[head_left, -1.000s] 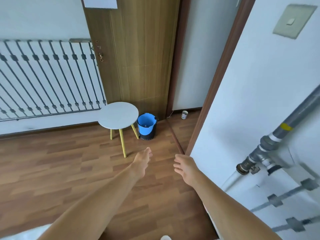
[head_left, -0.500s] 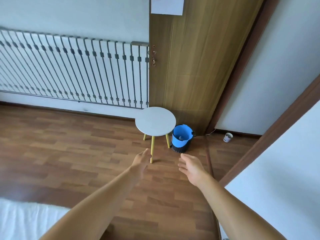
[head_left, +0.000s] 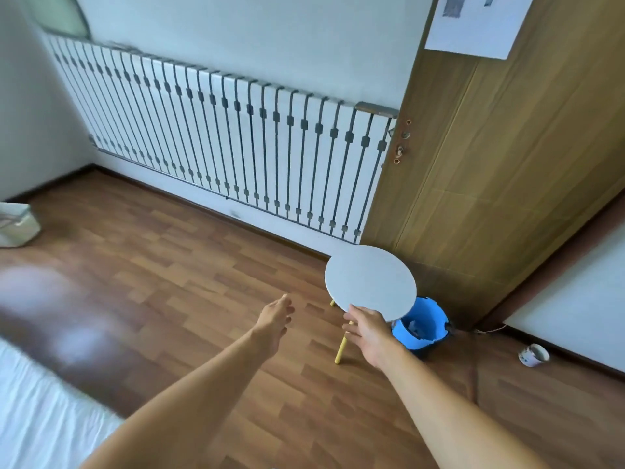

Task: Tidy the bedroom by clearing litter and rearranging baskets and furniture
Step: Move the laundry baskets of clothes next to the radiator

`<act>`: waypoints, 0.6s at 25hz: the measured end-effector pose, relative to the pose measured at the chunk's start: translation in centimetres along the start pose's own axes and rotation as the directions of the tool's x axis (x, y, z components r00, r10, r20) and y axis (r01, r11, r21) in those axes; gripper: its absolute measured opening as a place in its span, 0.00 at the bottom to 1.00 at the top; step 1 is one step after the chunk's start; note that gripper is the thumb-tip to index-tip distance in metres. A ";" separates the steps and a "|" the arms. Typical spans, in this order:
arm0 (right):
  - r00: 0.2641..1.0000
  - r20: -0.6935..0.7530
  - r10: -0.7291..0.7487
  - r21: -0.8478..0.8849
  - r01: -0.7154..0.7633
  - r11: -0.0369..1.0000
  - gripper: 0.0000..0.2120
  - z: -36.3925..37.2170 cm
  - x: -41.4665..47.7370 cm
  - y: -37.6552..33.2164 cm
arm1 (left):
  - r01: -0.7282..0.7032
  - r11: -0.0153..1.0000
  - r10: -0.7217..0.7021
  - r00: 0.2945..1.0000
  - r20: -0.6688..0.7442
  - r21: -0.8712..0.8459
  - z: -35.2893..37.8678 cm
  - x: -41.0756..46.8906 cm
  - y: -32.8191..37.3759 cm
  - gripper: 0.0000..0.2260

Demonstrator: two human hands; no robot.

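A small round stool with a white top point(head_left: 370, 280) and yellow legs stands on the wood floor in front of the door. My right hand point(head_left: 367, 333) is at the near rim of its top, thumb on the edge and fingers curled beneath it. Left of the stool, my left hand point(head_left: 275, 316) hovers above the floor with fingers loosely extended, holding nothing. A blue bin point(head_left: 422, 328) with some litter inside sits on the floor right behind the stool, partly hidden by the top.
A white cup point(head_left: 534, 355) lies on the floor at the right by the wall. A white basket point(head_left: 15, 225) stands at the far left. The brown door point(head_left: 490, 164) is behind the stool, a long radiator point(head_left: 220, 147) runs along the wall, and white bedding point(head_left: 33, 418) fills the lower left.
The view swung left and closer to the stool. My right hand went forward from mid-air to the stool's near rim and took hold of it. My left hand stayed open.
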State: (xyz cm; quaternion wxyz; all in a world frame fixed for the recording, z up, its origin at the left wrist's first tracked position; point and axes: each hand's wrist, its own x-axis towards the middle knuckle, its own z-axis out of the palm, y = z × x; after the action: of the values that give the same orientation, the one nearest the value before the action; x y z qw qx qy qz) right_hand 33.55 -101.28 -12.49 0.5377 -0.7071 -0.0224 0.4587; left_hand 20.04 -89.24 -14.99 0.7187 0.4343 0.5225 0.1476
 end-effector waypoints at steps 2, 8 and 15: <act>0.999 0.040 -0.014 -0.017 0.015 1.000 0.18 2.2 2.9 -2.3 | -0.015 1.000 0.014 0.999 -0.029 -0.026 -1.3 2.5 2.3 0.15; 0.991 0.134 0.001 -0.066 0.008 0.998 0.18 8.0 9.4 -6.3 | 0.000 0.988 -0.019 0.992 -0.123 -0.156 -5.1 8.2 7.1 0.18; 0.962 0.273 0.004 -0.183 0.048 0.982 0.20 15.6 18.0 -12.3 | -0.013 0.960 -0.049 0.976 -0.213 -0.280 -8.3 15.4 12.9 0.20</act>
State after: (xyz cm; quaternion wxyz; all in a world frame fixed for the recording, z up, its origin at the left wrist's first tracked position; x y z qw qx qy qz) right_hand 39.17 -75.12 -14.10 0.4653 -0.6845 -0.1472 0.5416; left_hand 22.20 -67.60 -15.13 0.7127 0.3048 0.5757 0.2602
